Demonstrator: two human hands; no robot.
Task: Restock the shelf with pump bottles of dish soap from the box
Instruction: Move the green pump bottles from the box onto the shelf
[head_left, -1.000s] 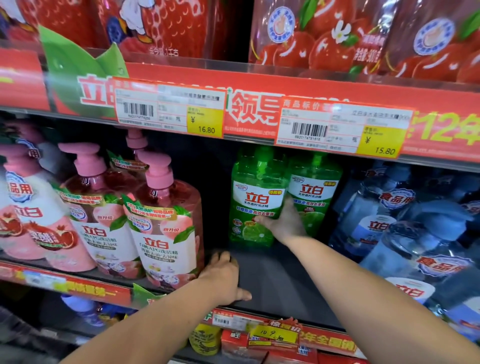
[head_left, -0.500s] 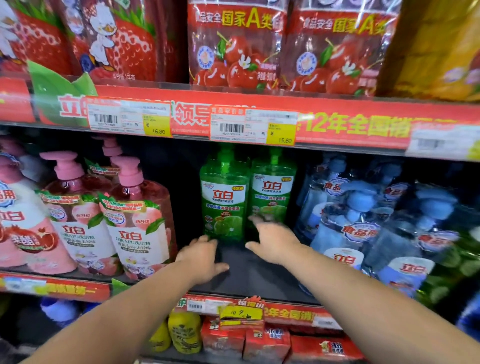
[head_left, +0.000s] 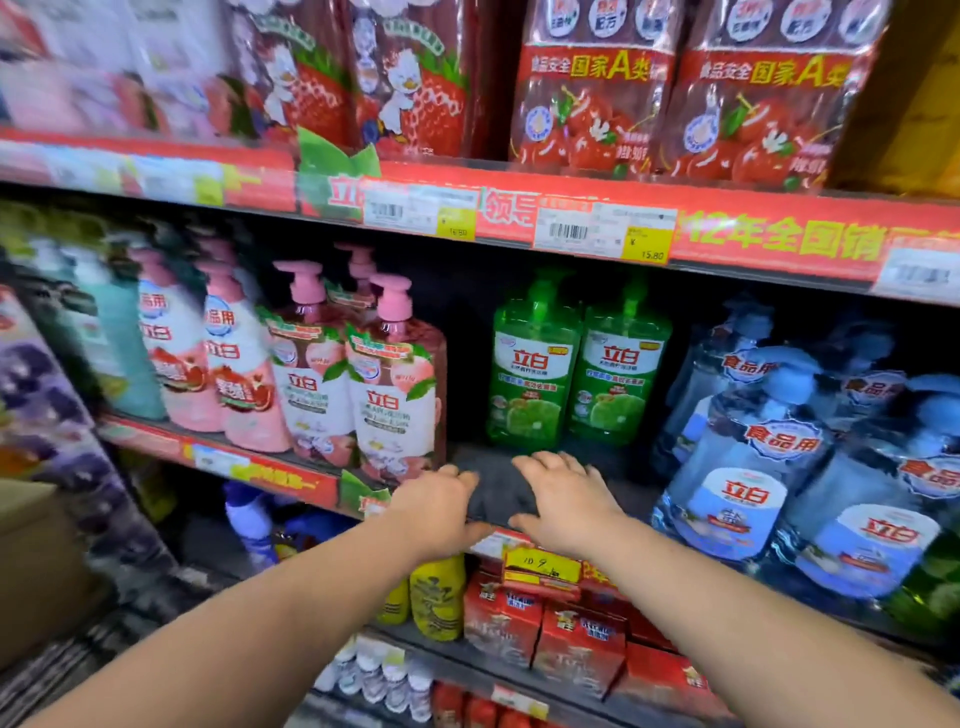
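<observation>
Two green pump bottles of dish soap (head_left: 576, 364) stand side by side at the back of the middle shelf (head_left: 498, 483), behind a bare grey stretch of it. My left hand (head_left: 436, 512) and my right hand (head_left: 563, 501) are both empty, palms down with relaxed fingers, over the shelf's front edge just in front of the green bottles and apart from them. A corner of a brown cardboard box (head_left: 31, 561) shows at the far left edge.
Pink pump bottles (head_left: 363, 384) crowd the shelf left of the gap; blue-capped clear bottles (head_left: 779, 457) fill the right. Red refill pouches (head_left: 675, 93) hang on the shelf above. Yellow bottles (head_left: 436, 597) and red cartons (head_left: 545, 629) sit on the shelf below.
My right hand has let go of the green bottle and pulled back to the shelf's front edge. The left hand drew back slightly too. The view has backed away from the shelf.
</observation>
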